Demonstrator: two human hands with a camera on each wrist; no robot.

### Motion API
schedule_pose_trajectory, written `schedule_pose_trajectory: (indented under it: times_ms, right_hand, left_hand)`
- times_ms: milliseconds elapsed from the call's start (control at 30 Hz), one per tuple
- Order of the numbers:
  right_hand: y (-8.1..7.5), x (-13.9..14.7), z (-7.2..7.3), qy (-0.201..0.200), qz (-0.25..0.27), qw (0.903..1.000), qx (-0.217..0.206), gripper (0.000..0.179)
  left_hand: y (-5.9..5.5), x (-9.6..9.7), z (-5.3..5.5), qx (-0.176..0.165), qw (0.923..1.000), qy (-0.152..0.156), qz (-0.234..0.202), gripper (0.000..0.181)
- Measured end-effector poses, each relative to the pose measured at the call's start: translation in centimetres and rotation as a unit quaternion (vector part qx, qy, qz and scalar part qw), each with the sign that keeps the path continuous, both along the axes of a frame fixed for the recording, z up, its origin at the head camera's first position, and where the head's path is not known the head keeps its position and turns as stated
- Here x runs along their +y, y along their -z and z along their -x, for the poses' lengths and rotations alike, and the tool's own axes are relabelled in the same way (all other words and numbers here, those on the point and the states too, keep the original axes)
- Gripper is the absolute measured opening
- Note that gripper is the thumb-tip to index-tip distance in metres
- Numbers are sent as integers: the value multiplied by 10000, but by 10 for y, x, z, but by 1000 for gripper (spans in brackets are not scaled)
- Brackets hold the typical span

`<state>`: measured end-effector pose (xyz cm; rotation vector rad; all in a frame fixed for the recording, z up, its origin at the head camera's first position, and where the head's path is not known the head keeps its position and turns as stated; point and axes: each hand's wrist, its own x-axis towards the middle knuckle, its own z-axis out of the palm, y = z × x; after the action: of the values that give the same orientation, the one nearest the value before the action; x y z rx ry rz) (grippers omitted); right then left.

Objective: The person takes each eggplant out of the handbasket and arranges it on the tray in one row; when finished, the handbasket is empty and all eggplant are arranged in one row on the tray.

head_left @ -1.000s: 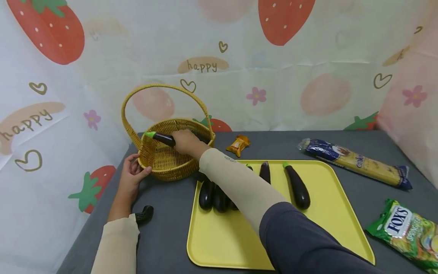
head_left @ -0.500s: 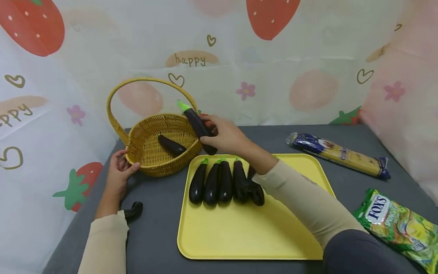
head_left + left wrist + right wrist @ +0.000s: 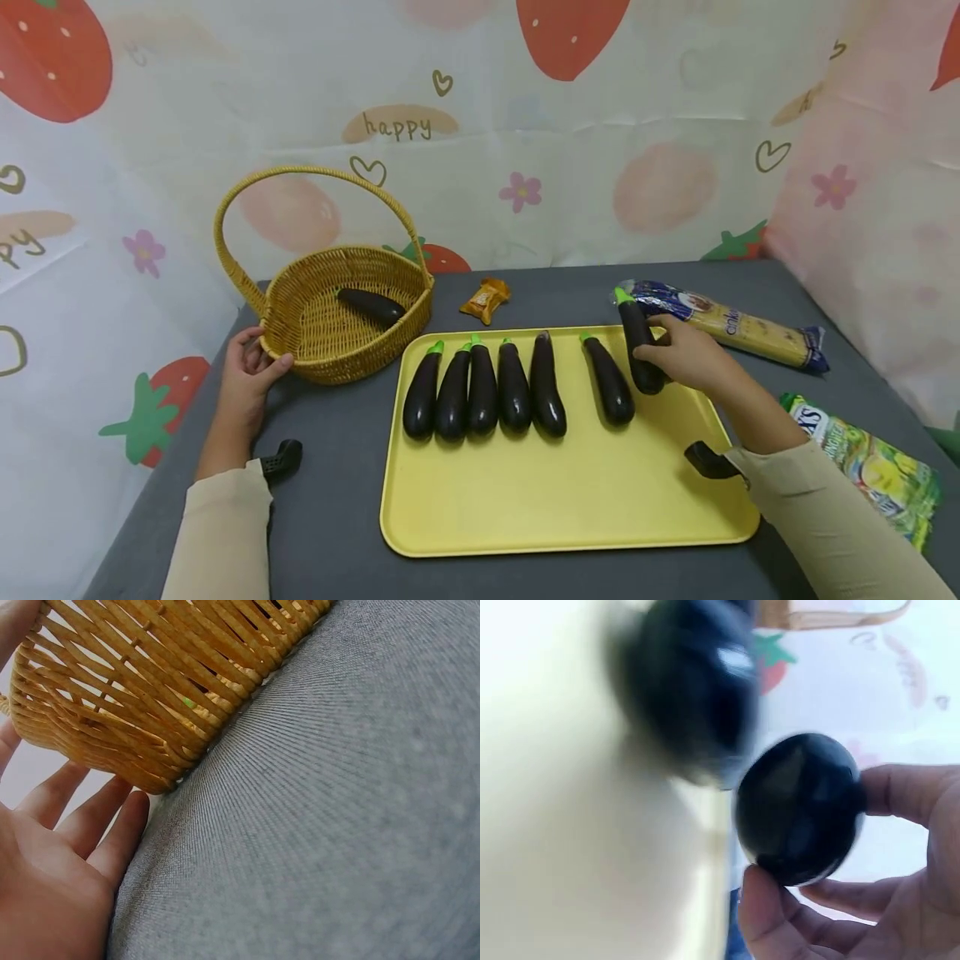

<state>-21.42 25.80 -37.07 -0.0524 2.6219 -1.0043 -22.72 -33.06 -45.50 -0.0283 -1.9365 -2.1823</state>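
Note:
My right hand [image 3: 693, 354] pinches a dark purple eggplant [image 3: 637, 346] with a green stem between thumb and fingers, over the tray's back right part. In the right wrist view the eggplant's [image 3: 799, 810] round end faces the camera. My left hand [image 3: 243, 383] holds the left side of a yellow wicker basket [image 3: 352, 360]; the left wrist view shows fingers [image 3: 101, 821] stretched against its weave. One eggplant [image 3: 373, 307] lies inside the basket. On the yellow tray [image 3: 555, 508], several eggplants [image 3: 482, 392] lie in a row, with another eggplant [image 3: 609, 383] a little apart on their right.
An orange-wrapped snack [image 3: 486, 301] lies behind the tray. A pasta packet [image 3: 738, 325] and a green candy bag [image 3: 870, 467] lie on the right of the grey tabletop [image 3: 330, 500]. The basket's tall handle [image 3: 322, 171] arches above it, before a printed curtain [image 3: 570, 200].
My right hand has lifted an eggplant out of the basket and carried it right across the tray. The left hand stays on the basket. The head view has shifted slightly.

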Motion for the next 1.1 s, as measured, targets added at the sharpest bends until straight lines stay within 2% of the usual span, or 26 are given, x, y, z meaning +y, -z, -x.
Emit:
schedule_pose_trajectory:
  times_ms: [100, 200, 500, 700, 867, 967, 1100]
  right_hand:
    - [15, 1, -7, -156, -17, 9995, -262, 74]
    - [25, -8, -10, -270, -59, 9990, -344, 74]
    - [31, -37, -9, -467, -335, 9980, -260, 83]
    - [16, -35, -1, -562, -539, 9970, -26, 87]
    - [-3, -49, 22, -725, -744, 9940, 344, 78]
    - [-13, -80, 40, -953, -729, 9905, 666, 72]
    - [-28, -152, 58, -1573, -715, 9792, 1061, 66]
  left_hand:
    - [0, -2, 0, 23, 10000, 2, -10, 58]
    - [-2, -3, 0, 39, 10000, 5, -6, 57]
    - [-4, -2, -6, 35, 10000, -53, -33, 56]
    - [-4, 0, -5, 38, 10000, -58, -44, 56]
    - [-5, 1, -3, 38, 9999, -50, -96, 56]
    - [-5, 1, -2, 32, 9999, -39, -108, 55]
    - [-3, 4, -3, -61, 10000, -37, 14, 55]
